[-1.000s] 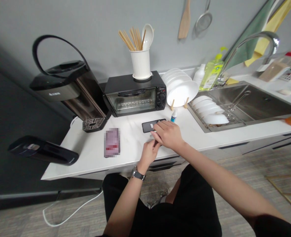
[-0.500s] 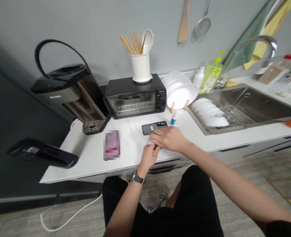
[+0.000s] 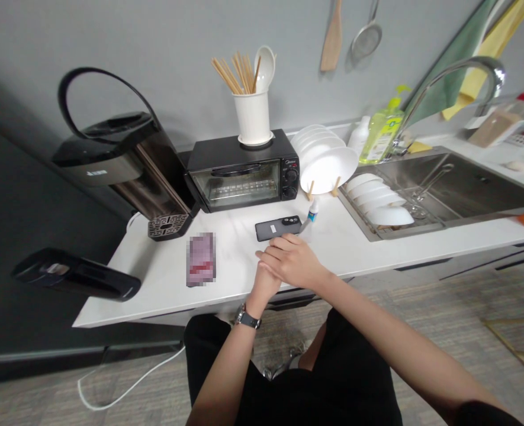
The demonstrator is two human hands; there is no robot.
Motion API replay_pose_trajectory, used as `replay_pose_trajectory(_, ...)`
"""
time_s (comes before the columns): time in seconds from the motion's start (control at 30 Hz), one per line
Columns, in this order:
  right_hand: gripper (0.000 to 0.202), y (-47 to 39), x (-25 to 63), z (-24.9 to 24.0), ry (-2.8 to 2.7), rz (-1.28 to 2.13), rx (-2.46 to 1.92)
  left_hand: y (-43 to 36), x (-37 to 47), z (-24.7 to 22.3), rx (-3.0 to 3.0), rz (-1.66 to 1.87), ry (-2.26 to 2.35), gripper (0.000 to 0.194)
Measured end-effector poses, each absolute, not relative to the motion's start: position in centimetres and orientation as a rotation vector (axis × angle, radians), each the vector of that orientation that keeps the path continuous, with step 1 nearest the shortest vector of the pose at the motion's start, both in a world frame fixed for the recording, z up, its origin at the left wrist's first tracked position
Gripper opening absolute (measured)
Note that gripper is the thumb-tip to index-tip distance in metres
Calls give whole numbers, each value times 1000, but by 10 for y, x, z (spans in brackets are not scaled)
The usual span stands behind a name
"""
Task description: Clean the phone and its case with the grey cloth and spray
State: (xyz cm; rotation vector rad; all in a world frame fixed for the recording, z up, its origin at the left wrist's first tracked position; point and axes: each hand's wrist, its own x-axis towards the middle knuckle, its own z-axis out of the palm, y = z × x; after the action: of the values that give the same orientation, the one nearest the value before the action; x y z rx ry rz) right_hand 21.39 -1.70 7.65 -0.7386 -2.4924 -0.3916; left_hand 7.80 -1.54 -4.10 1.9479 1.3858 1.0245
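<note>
My left hand (image 3: 267,283) is at the counter's front edge, a dark-strapped watch on its wrist. Over it lies my right hand (image 3: 293,260), fingers curled across and covering the left fingers. Whatever is between the hands is hidden. Just beyond the right knuckles, a small grey strip (image 3: 305,225) shows; its kind is unclear. A dark phone (image 3: 276,229) lies face down beyond the hands, camera lenses at its right end. By its right end stands a small white bottle (image 3: 314,210) with a blue label.
A pixelated purplish item (image 3: 201,259) lies left. Behind stand a toaster oven (image 3: 244,180) bearing a utensil holder (image 3: 253,118), a water dispenser (image 3: 155,171) and racked white plates (image 3: 328,168). Right is a sink (image 3: 466,222) with bowls (image 3: 379,201). A dark cylinder-like item (image 3: 84,278) lies at far left.
My right hand has slid slightly down and now covers more of the left hand. The pale bit seen between the hands is hidden now, and the grey strip shows near the bottle.
</note>
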Motion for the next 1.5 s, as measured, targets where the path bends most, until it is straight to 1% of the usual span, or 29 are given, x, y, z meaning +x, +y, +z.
replay_pose_trajectory(0.07,34,-14,221,80,-2485,-319,-763,-16,78,-39,1955,1014,1373,18)
replay_pose_trajectory(0.17,34,-11,235,85,-2320,-167,-1053,-17,78,-35,1950,987,1348,25)
replay_pose_trajectory(0.23,36,-12,241,84,-2200,-97,-1254,-17,79,-33,1932,989,1339,26)
replay_pose_trajectory(0.33,43,-18,239,82,-2108,-153,-1393,-17,80,-33,1918,994,1347,23)
replay_pose_trajectory(0.47,41,-19,222,86,-2282,-296,-1215,-17,78,-37,1928,976,1387,27)
replay_pose_trajectory(0.53,42,-15,217,89,-2451,-312,-1062,-17,77,-38,1928,981,1396,23)
replay_pose_trajectory(0.6,43,-10,217,92,-2523,-297,-1021,-17,77,-37,1924,991,1391,21)
replay_pose_trajectory(0.67,45,-8,221,92,-2426,-272,-1192,-17,78,-36,1919,996,1371,22)
replay_pose_trajectory(0.77,49,-12,227,93,-2165,-217,-1568,-17,79,-33,1915,991,1339,27)
replay_pose_trajectory(0.83,52,-16,228,96,-2131,-204,-1668,-17,79,-33,1914,985,1339,30)
replay_pose_trajectory(0.9,50,-18,224,99,-2262,-219,-1562,-16,78,-35,1912,981,1354,30)
replay_pose_trajectory(1.0,41,-14,217,103,-2571,-241,-1167,-15,76,-39,1905,989,1381,22)
replay_pose_trajectory(1.07,39,-9,216,106,-2701,-229,-1013,-14,76,-41,1901,1001,1384,18)
replay_pose_trajectory(1.1,39,-8,217,108,-2724,-212,-1020,-14,76,-41,1900,1007,1379,17)
replay_pose_trajectory(1.17,42,-5,222,113,-2689,-170,-1185,-15,77,-40,1902,1011,1364,18)
replay_pose_trajectory(1.27,53,-4,231,120,-2569,-127,-1557,-17,79,-37,1914,1008,1336,19)
replay_pose_trajectory(1.33,63,-3,232,124,-2553,-141,-1682,-18,79,-34,1923,1006,1327,18)
replay_pose_trajectory(1.4,65,-1,229,124,-2629,-169,-1594,-18,79,-33,1929,1002,1338,18)
replay_pose_trajectory(1.5,51,3,220,116,-2796,-211,-1136,-15,77,-35,1935,983,1365,17)
